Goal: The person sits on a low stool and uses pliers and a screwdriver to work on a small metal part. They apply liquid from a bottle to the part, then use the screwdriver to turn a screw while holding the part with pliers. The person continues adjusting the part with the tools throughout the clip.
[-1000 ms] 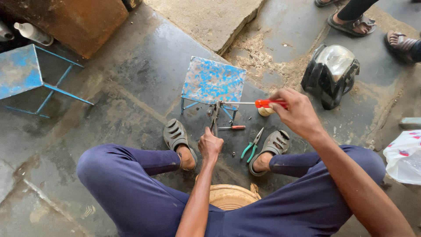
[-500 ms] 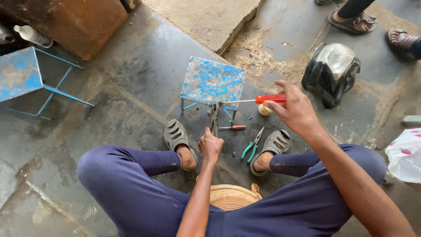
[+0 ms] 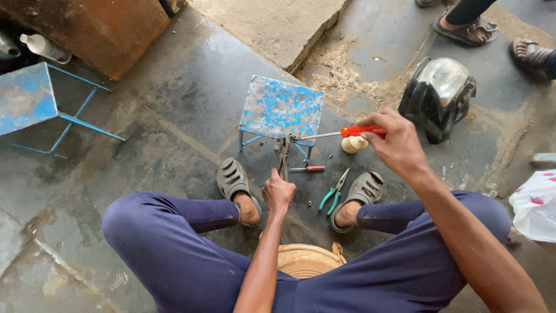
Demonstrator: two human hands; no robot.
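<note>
Holding the pliers (image 3: 283,155) tight in my left hand (image 3: 278,192) by the little blue table (image 3: 282,109), my right hand (image 3: 395,145) closed around the red screwdriver (image 3: 347,133), I think its tip could slip and poke me.

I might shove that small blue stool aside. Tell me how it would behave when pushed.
The blue stool probably slides easily: its thin legs look light. It may tip rather than glide, standing on rough floor. The left hand holds pliers against its edge, which would likely resist.

Right hand (image 3: 397,145) has levelled the screwdriver (image 3: 339,133)
</note>
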